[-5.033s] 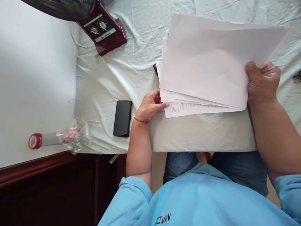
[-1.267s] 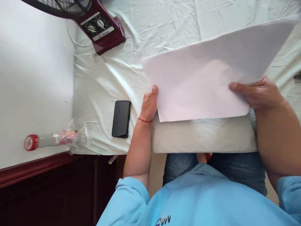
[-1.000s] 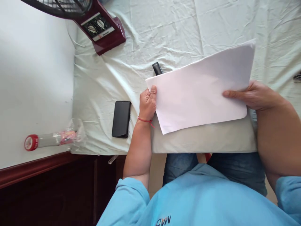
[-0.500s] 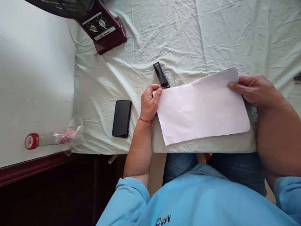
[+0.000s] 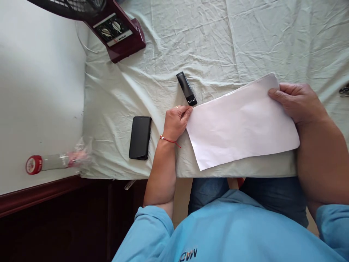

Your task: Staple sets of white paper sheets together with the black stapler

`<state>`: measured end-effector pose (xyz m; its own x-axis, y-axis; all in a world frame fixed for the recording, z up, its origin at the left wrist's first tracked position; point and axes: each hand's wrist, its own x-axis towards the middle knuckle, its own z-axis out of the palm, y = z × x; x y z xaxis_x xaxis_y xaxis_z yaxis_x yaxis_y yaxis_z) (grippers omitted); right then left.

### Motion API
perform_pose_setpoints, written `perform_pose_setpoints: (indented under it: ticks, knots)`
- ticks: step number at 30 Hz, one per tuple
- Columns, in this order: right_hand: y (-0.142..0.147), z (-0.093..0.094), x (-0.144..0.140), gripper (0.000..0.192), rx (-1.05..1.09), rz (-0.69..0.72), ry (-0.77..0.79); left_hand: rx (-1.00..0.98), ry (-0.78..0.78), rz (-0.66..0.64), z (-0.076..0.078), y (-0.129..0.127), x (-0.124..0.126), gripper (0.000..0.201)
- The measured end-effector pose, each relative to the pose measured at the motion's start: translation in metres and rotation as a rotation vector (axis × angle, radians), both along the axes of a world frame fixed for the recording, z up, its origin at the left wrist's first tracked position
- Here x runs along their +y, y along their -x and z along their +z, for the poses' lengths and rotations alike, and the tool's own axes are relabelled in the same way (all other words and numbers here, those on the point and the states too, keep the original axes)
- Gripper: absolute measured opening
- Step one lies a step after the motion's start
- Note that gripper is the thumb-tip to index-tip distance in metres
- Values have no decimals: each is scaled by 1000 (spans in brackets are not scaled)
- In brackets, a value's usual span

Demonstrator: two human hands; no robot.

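Several white sheets of paper (image 5: 242, 127) lie stacked between my hands, tilted so the right end is higher in view. My left hand (image 5: 176, 120) pinches the stack's upper left corner between thumb and fingers. At the right edge my right hand (image 5: 300, 100) grips the paper, thumb on top and the other fingers underneath, hidden. A black stapler (image 5: 187, 88) rests on the cloth just above my left fingertips, apart from the paper. Left of my left wrist lies a black smartphone (image 5: 140, 138), screen up.
A pale green cloth (image 5: 191, 40) covers the table. A dark red fan (image 5: 122, 36) stands at the upper left. A red-capped clear bottle (image 5: 51, 162) in plastic wrap lies at the left. The table's front edge runs close to my body.
The paper has shifted right, and its right end has risen in view. My left fingers have closed into a pinch at the corner; the stapler's near end now shows fully.
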<state>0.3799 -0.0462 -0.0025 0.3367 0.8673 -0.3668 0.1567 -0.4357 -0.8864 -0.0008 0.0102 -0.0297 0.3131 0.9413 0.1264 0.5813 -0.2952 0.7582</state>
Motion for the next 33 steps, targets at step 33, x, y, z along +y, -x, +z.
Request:
perform_pose_setpoints:
  ticks: [33]
  knots:
    - [1, -19, 13, 33, -336, -155, -433, -473, 481, 354, 0, -14, 14, 22]
